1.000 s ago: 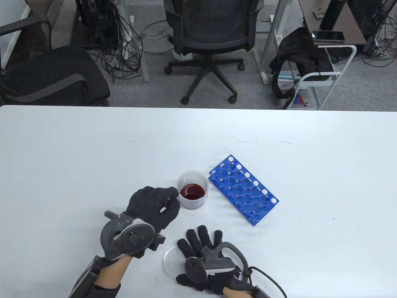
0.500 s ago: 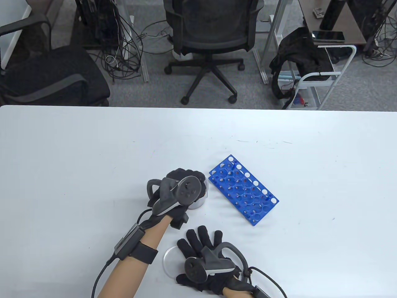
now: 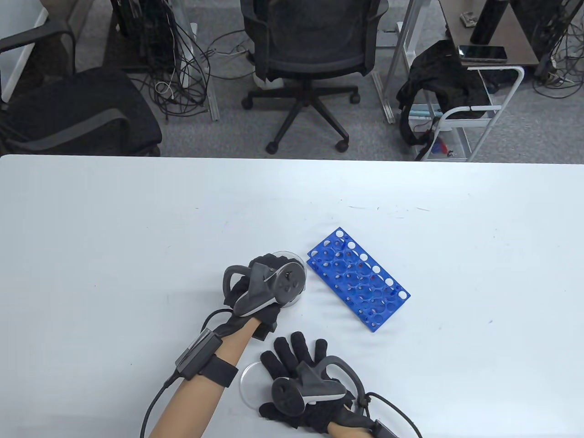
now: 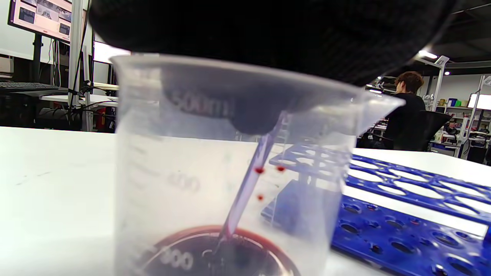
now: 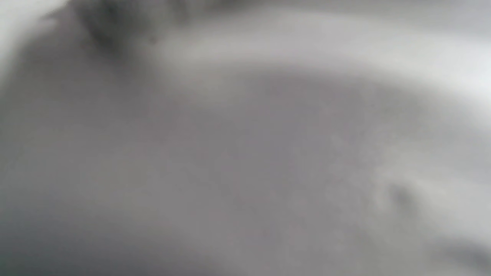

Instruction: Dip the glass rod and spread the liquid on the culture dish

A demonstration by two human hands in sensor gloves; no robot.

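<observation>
Fingers of the left hand (image 3: pixel 267 285) pinch the glass rod (image 4: pixel 247 188), whose tip dips below into red liquid (image 4: pixel 230 255) in the beaker (image 4: pixel 161 172). Right hand (image 3: pixel 299 369) lies spread flat on the culture dish (image 3: pixel 248 378).

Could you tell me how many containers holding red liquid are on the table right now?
1: the beaker, left of the blue rack, under the left hand, with the rod dipped in. Nothing shows in the rack.
</observation>
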